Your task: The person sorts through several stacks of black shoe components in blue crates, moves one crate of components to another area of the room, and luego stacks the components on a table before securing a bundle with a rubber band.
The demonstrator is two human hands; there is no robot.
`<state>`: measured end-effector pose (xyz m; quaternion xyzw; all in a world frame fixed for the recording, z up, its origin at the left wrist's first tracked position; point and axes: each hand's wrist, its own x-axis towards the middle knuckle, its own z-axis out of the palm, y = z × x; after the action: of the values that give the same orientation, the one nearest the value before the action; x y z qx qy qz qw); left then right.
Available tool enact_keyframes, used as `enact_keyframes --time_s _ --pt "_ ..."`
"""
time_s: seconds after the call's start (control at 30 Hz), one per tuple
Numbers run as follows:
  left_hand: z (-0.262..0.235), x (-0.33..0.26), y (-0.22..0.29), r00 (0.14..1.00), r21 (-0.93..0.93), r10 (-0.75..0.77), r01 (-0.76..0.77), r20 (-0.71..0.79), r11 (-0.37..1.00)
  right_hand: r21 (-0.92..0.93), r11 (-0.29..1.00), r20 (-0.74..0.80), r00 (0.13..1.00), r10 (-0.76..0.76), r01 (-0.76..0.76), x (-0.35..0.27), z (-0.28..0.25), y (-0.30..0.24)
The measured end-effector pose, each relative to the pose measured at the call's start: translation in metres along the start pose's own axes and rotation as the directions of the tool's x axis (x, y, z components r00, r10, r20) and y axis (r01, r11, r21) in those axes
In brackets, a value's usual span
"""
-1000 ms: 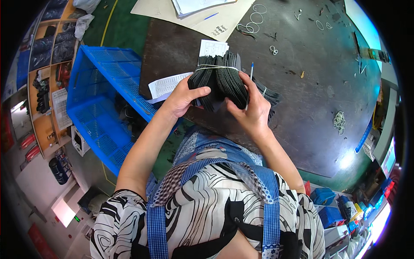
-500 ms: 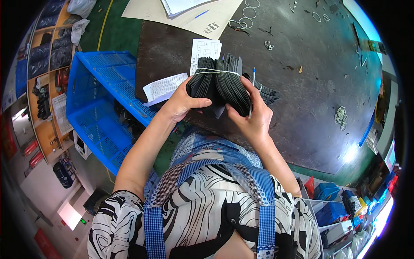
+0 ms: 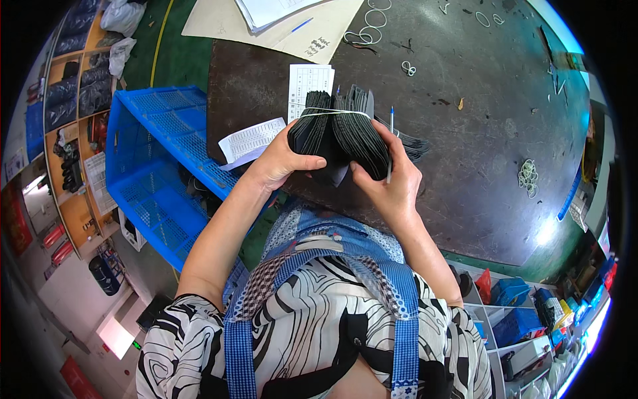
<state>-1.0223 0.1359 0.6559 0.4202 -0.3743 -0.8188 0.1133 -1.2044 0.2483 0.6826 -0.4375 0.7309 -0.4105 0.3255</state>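
Note:
My left hand [image 3: 280,158] grips the left side of a thick bundle of black, layered pieces [image 3: 355,136], its thumb across the near side. My right hand [image 3: 393,174] holds the bundle's right side. A white elastic band [image 3: 342,112] runs round the bundle near its top, and the layers fan into two halves with a gap between. A pen [image 3: 391,121] with a blue tip stands upright, tucked along my right hand's fingers. Behind that hand, more black layered pieces [image 3: 416,147] lie on the dark table [image 3: 465,179].
Left of the table stands a blue plastic crate [image 3: 159,126]. A printed slip [image 3: 252,141] and a printed card [image 3: 309,78] lie beside the bundle. Farther off are a beige sheet [image 3: 219,23], white papers [image 3: 269,12] and a blue pen [image 3: 302,25]. Loose elastic bands [image 3: 528,178] lie at the right.
The view has shifted slightly. Both hands keep their grip on the bundle, which is held at nearly the same angle; the gap between its halves looks about the same.

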Motion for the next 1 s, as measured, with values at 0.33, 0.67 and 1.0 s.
enact_keyframes --time_s 0.33,0.67,1.0 --pt "0.002 0.001 -0.003 1.0 0.026 0.011 -0.011 -0.003 1.0 -0.044 0.996 -0.045 0.996 -0.081 0.079 -0.003 0.007 0.005" --pt "-0.004 0.021 -0.016 0.979 -0.04 0.032 -0.04 -0.202 0.998 -0.314 0.878 0.1 0.932 -0.348 0.362 0.004 0.048 0.0" --pt "-0.023 0.027 -0.049 0.951 0.045 0.153 -0.146 -0.269 0.988 0.504 0.85 0.183 0.981 0.07 -0.155 0.006 0.021 0.013"
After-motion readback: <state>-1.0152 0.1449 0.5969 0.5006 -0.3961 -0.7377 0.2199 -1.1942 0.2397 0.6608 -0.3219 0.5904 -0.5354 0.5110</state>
